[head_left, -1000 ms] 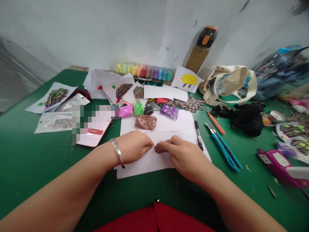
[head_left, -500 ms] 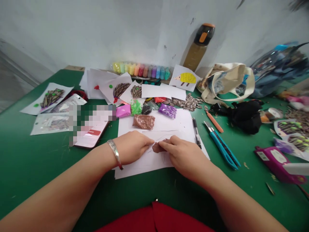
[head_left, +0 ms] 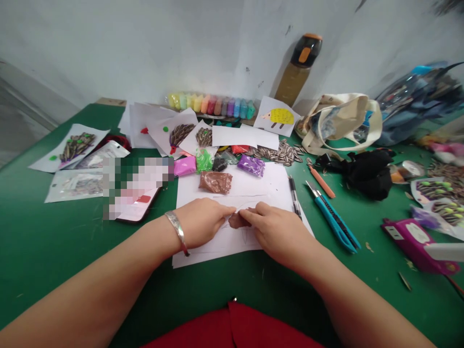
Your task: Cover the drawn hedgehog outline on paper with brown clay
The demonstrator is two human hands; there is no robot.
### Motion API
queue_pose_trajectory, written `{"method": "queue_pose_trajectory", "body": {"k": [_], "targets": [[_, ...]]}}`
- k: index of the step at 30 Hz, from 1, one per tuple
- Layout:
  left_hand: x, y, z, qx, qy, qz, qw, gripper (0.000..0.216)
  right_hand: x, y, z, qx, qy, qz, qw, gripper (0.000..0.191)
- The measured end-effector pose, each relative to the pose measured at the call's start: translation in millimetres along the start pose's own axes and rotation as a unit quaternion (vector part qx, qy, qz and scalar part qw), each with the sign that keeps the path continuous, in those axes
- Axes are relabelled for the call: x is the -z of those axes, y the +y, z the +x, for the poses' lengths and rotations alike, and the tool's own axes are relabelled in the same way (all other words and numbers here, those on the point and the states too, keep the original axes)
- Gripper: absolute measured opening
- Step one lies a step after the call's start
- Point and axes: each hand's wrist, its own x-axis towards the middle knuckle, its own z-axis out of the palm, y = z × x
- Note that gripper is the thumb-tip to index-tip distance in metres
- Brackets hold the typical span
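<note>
So, a flat brown clay blob (head_left: 237, 221) sits under the right hand's (head_left: 279, 229) fingertips on white paper (head_left: 217, 246), left hand's (head_left: 201, 221) index by its far edge; can't tell if either's gripping.

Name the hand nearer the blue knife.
Right. The right hand touches the brown clay, left of the blue knife; the left hand is farther left, by the clay's left edge.

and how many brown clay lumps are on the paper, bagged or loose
2: one bagged lump beyond the left hand, one loose lump partly under the right hand; more may be hidden.
</note>
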Motion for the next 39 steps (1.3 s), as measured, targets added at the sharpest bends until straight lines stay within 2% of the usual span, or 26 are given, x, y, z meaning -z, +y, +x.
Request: {"method": "queue_pose_trajectory", "body": {"k": [7,15,24,30,36,39], "targets": [[-1,-1,0,-0.002,0.001,-0.006,1.000,0.037,9,4,-9,0.000,0.003,0.050,0.999,0.056],[-2,-2,1,-0.013,0.004,-0.006,1.000,0.036,-2,-3,1,0.003,-0.007,-0.006,1.000,0.046],[-1,-2,1,-0.019,0.008,-0.017,1.000,0.035,2,-3,-5,0.008,0.005,0.043,0.999,0.051],[-1,-2,3,-0.018,0.012,-0.016,1.000,0.034,-4,-7,2,0.008,-0.004,0.002,1.000,0.044],[-1,-1,0,-0.012,0.010,-0.013,1.000,0.037,4,2,-5,-0.003,0.008,0.030,1.000,0.051],[-1,-1,-1,0.004,0.008,-0.006,1.000,0.043,9,6,-11,-0.024,0.005,0.002,1.000,0.051]]}}
